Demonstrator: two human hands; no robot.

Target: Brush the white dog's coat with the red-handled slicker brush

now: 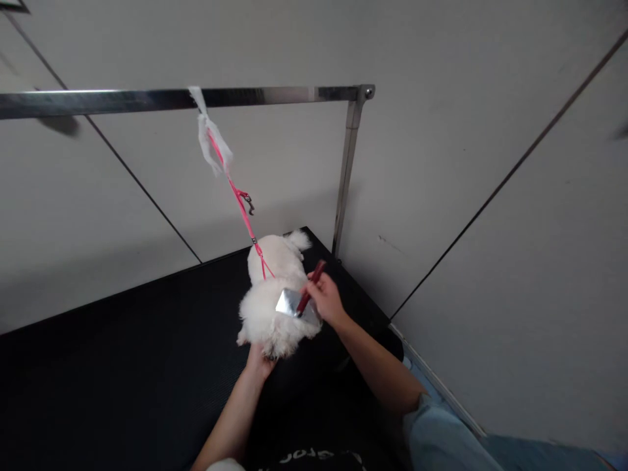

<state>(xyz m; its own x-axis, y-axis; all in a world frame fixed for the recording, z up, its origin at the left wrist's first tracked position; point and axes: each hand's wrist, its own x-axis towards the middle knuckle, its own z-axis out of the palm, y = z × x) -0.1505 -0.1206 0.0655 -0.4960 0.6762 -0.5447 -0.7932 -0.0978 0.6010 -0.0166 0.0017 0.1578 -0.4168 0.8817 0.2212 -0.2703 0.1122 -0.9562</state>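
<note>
Left hand (263,367): set under the near end, seemingly the chin, of the dog; fingers mostly hidden by fur, so we cannot tell how far they close. We judge a light, level support best, without squeezing.

Dog (261,306), white, fluffy-coated: on the tabletop by its right-hand edge, close before us.

Slicker brush (303,303), metal-backed, dark red handle: laid on the right side of the near fluff. We would favour short, gentle strokes with the lie of the coat, lifting off at any snag.

Right hand (326,297): fingers closed round the handle.

Grooming table (147,340): black, finely ribbed top, against the wall.

Crossbar (122,101): shiny metal, above the table.

Cloth strip (216,140): white, frayed, tied to the crossbar.

Grooming loop (242,206): pink, running from the cloth to the dog's neck; small clip (249,204) hanging alongside.

Post (346,173): metal, joined to the crossbar's right end.

Sleeve (441,428): pale blue, ours.

Wall panels (481,163): grey, dark-seamed.

Floor (534,451): blue, lower right.
</note>
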